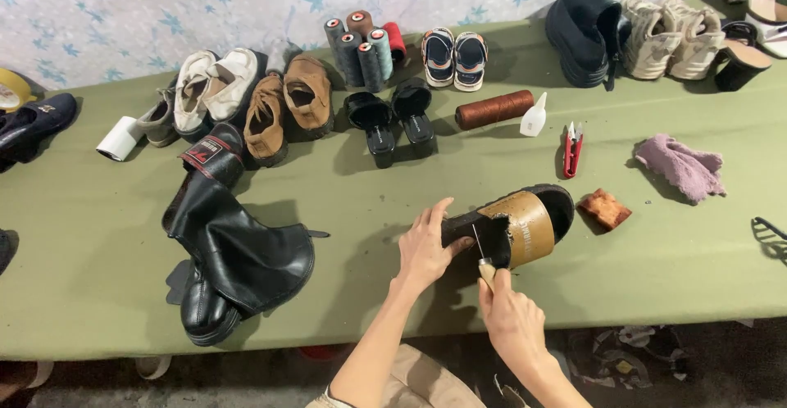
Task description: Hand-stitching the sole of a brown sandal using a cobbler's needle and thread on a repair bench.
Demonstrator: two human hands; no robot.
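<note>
Tan-strapped slipper [525, 221] pinned flat on table [98, 260] under left hand [425, 248], fingers spread; right hand [510, 314] clamped on awl [484, 262]. Sole looks stiff, strap tough; heel end gives best hold.

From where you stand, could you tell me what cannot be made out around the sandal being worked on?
Head view only:
- Awl tip: too thin to see where it meets the sandal.
- Awl handle: hidden in the right hand.
- Sandal's heel end: covered by the left hand.
- Wire object: cut off by the right edge.
</note>
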